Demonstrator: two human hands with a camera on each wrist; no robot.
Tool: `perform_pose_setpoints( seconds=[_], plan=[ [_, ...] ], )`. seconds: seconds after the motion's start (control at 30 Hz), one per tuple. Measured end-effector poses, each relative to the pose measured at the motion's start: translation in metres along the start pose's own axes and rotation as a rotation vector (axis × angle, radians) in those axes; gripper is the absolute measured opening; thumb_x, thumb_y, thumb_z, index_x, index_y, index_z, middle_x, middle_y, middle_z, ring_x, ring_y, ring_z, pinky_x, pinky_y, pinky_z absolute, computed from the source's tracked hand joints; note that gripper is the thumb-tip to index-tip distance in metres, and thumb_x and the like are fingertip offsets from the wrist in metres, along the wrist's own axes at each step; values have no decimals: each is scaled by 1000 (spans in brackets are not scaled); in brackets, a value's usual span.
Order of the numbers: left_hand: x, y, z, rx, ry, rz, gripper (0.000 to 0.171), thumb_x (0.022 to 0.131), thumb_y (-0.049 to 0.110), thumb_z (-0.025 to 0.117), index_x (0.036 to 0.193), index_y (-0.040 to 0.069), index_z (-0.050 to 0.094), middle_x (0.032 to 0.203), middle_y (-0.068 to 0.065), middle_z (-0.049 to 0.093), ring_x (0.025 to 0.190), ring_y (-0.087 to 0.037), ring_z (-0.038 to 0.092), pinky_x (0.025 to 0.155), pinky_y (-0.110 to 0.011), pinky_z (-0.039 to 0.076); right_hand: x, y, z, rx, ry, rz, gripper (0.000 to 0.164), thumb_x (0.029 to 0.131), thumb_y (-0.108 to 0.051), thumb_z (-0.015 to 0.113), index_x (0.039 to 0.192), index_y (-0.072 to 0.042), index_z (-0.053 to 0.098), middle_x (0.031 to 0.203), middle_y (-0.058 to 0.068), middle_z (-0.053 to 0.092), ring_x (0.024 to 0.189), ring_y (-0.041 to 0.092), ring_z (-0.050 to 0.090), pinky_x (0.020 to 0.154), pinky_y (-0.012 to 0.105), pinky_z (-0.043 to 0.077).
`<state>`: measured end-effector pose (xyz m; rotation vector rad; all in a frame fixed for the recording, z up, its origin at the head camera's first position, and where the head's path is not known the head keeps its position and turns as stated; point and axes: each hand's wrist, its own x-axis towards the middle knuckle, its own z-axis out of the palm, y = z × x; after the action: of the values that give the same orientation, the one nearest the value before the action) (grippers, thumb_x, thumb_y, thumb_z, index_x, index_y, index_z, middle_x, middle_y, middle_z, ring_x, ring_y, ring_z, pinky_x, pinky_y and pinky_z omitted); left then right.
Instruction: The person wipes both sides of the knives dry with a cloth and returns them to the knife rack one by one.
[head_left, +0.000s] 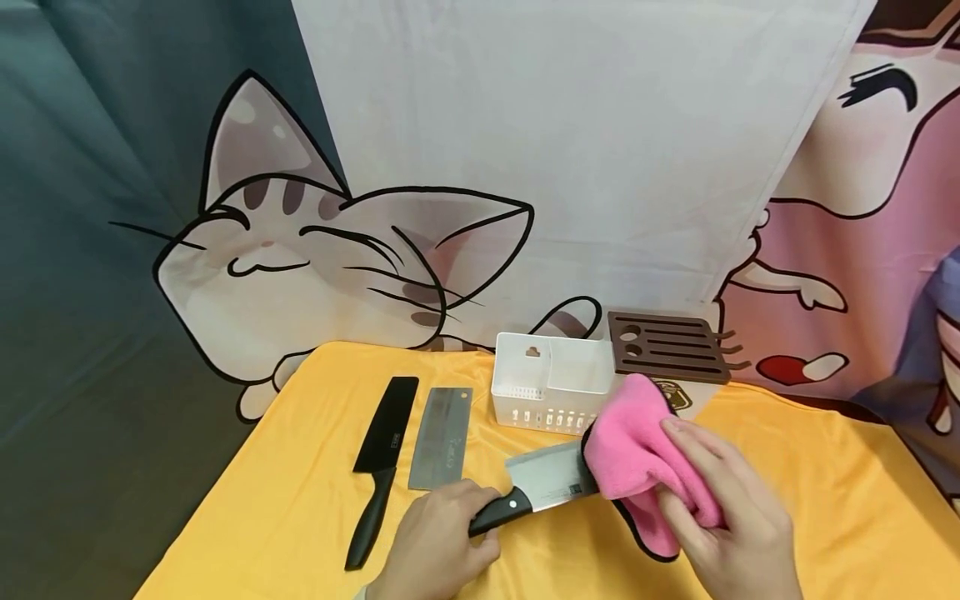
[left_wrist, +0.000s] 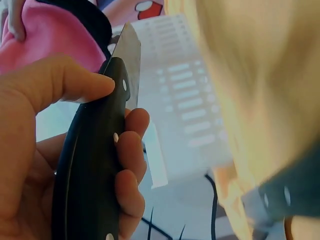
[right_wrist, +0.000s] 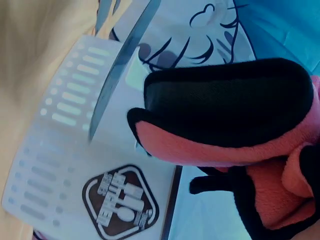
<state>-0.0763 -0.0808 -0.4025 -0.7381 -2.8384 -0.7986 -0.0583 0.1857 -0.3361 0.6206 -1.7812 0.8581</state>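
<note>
In the head view my left hand [head_left: 442,533] grips the black riveted handle of a kitchen knife [head_left: 547,479] with a broad steel blade. The left wrist view shows the thumb along the handle [left_wrist: 92,150] and the fingers curled round it. My right hand [head_left: 735,508] holds a folded pink cloth [head_left: 637,450] with black trim, which overlaps the blade's far end in the head view. Close up in the right wrist view, the cloth [right_wrist: 200,142] shows a dark fold beside the blade [right_wrist: 120,70].
Left of the hands, a black knife [head_left: 386,442] and a steel cleaver [head_left: 442,437] lie on the yellow tablecloth [head_left: 255,517]. Behind the held knife stands a white perforated holder [head_left: 536,408], with a brown slotted rack [head_left: 667,346] at its right. A cat-print curtain [head_left: 450,125] hangs behind.
</note>
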Motion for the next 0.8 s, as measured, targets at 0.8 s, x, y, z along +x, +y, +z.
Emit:
perform_pose_setpoints(
  seconds=[0.8],
  plan=[
    [23,19,26,100,179,61,25,74,52,69,76,28,61,56,20,38,49,3,37,40,-15,26,-46,-7,42,8,-444,-1,40,94,-35,49,122,-10,61,126,11,56,122,27,45,108,29,21]
  ],
)
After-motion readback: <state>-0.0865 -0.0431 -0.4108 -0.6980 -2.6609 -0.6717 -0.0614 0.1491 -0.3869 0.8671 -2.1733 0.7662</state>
